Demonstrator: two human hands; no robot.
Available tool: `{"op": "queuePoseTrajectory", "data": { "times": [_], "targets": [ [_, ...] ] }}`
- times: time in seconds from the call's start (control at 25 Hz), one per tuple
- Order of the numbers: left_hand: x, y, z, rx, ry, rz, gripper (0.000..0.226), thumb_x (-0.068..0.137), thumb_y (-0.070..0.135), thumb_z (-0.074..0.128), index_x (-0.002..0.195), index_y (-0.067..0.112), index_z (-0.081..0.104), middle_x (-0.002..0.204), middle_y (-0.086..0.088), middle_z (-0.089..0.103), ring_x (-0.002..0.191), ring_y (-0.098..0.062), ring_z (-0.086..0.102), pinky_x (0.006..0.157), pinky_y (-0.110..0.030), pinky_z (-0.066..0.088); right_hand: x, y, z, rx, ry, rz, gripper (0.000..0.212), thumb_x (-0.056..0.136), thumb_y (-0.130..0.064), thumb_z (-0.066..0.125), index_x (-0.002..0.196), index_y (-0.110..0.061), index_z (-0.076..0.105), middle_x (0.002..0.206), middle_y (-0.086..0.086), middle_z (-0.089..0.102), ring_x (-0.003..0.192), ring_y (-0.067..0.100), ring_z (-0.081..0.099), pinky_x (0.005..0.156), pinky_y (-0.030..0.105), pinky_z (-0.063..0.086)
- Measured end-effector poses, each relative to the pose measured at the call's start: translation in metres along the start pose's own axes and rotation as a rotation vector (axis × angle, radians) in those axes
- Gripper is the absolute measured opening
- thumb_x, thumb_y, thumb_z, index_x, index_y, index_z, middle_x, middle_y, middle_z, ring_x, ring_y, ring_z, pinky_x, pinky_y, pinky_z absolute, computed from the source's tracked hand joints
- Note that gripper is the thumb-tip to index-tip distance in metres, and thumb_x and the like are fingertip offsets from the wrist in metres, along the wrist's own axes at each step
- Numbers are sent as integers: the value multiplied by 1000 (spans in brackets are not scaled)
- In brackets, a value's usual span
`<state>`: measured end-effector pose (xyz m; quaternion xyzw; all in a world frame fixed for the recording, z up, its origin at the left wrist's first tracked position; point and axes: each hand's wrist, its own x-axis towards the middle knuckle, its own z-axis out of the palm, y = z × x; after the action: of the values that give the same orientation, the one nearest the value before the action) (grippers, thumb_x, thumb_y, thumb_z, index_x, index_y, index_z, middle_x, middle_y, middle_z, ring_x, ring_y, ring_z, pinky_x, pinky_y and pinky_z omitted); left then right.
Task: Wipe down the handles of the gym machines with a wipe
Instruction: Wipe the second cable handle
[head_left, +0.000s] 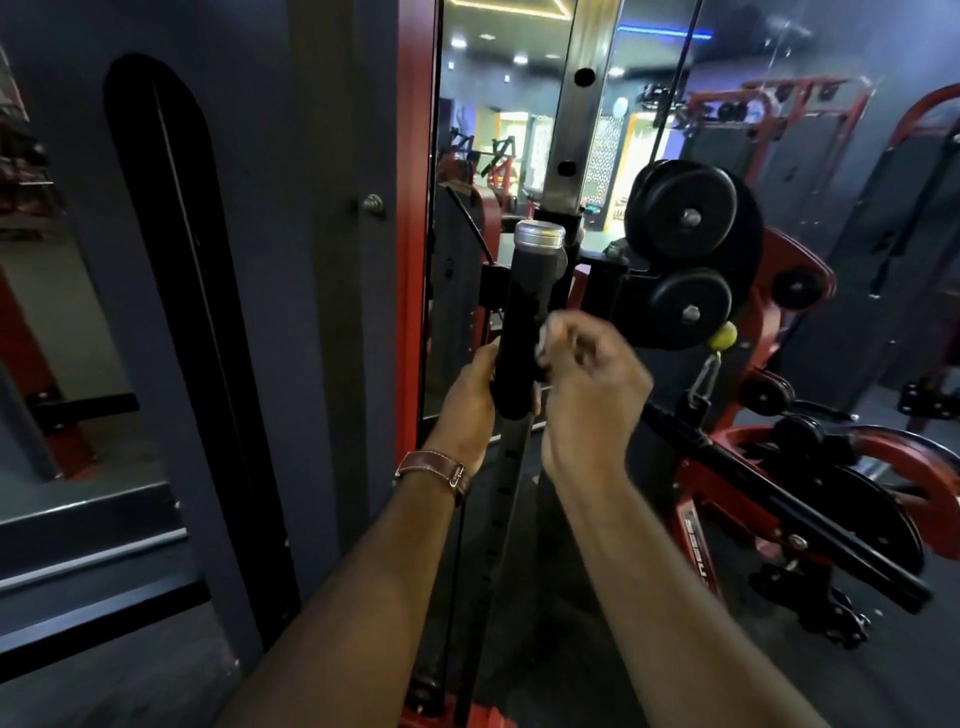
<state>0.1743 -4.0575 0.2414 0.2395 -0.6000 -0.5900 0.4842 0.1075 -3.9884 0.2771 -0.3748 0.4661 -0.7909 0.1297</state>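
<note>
At frame center, a black foam-padded handle (524, 332) stands upright, a cylinder with a silver metal cap. The left hand (470, 402) grips its lower end; the blurred right hand (587, 387) pinches a white wipe (551, 332) against its side.

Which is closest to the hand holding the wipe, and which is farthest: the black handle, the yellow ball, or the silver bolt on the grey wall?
From the right hand, which holds the wipe:
1. Black handle: touching, just left of the hand.
2. Yellow ball: to the right, under the pulleys.
3. Silver bolt: up and left, on the wall.
</note>
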Motion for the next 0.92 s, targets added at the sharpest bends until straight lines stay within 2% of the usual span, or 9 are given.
{"op": "queuePoseTrajectory", "data": {
  "times": [0.12, 0.2, 0.28, 0.36, 0.44, 0.6, 0.72, 0.8, 0.92],
  "targets": [
    [-1, -4, 2, 45, 45, 2, 37, 107, 31, 31, 91, 30, 65, 74, 14, 71, 75, 2, 65, 88, -36, 45, 16, -24, 6, -20, -39, -138, 11, 86, -7, 74, 94, -15, 73, 96, 2, 73, 87, 7, 70, 79, 22, 57],
    [-1, -4, 3, 25, 44, -4, 33, 100, 42, 37, 97, 30, 67, 89, 10, 74, 90, -5, 69, 94, -37, 49, -7, -11, -2, -146, -68, -176, 13, 84, -9, 76, 92, -18, 72, 98, 1, 71, 90, 8, 71, 81, 24, 58],
    [1, -4, 3, 1, 58, -17, 37, 97, 47, 38, 99, 27, 69, 97, 6, 75, 99, -12, 69, 97, -39, 49, -20, 0, -4, -103, -46, -123, 14, 83, -5, 76, 91, -16, 73, 96, 4, 72, 88, 10, 72, 79, 24, 58],
    [2, -3, 5, 13, 94, -20, 39, 100, 45, 37, 87, 24, 67, 79, 9, 71, 80, -6, 67, 85, -38, 48, 4, 1, 4, 83, 57, 59, 10, 84, 0, 74, 91, -7, 75, 92, 8, 74, 83, 12, 73, 75, 22, 57],
    [1, -5, 9, 5, 128, -37, 43, 106, 34, 33, 75, 23, 61, 61, 12, 64, 59, 0, 58, 73, -34, 41, 12, -5, 9, 191, 79, 160, 7, 87, 2, 71, 92, -2, 75, 88, 10, 75, 79, 13, 73, 74, 23, 58],
    [2, -6, 12, -8, 166, -23, 48, 107, 30, 31, 74, 26, 67, 68, 12, 68, 68, -1, 61, 77, -29, 44, -10, -3, -2, 89, -19, 18, 8, 83, 1, 75, 88, -6, 74, 87, 6, 75, 86, 15, 74, 79, 27, 59],
    [1, -5, 16, 20, 169, -37, 64, 108, 25, 27, 58, 26, 67, 55, 12, 62, 54, 2, 56, 66, -21, 44, 21, -2, 7, 202, 32, 161, 6, 86, 3, 72, 91, 1, 74, 86, 11, 75, 84, 19, 74, 78, 33, 61],
    [1, -6, 16, -17, 189, -40, 59, 107, 26, 30, 60, 25, 67, 56, 12, 63, 55, 1, 56, 66, -23, 44, 20, -3, 6, 216, 16, 157, 4, 88, -1, 72, 91, -1, 73, 85, 10, 75, 83, 19, 74, 80, 34, 61],
    [3, -10, 14, -96, 247, -35, 51, 103, 28, 38, 63, 28, 70, 65, 14, 65, 64, -1, 58, 70, -26, 44, -8, -2, -9, 104, -92, 16, 7, 86, 2, 72, 89, -4, 72, 85, 5, 74, 83, 17, 72, 80, 29, 59]
  ]
}}
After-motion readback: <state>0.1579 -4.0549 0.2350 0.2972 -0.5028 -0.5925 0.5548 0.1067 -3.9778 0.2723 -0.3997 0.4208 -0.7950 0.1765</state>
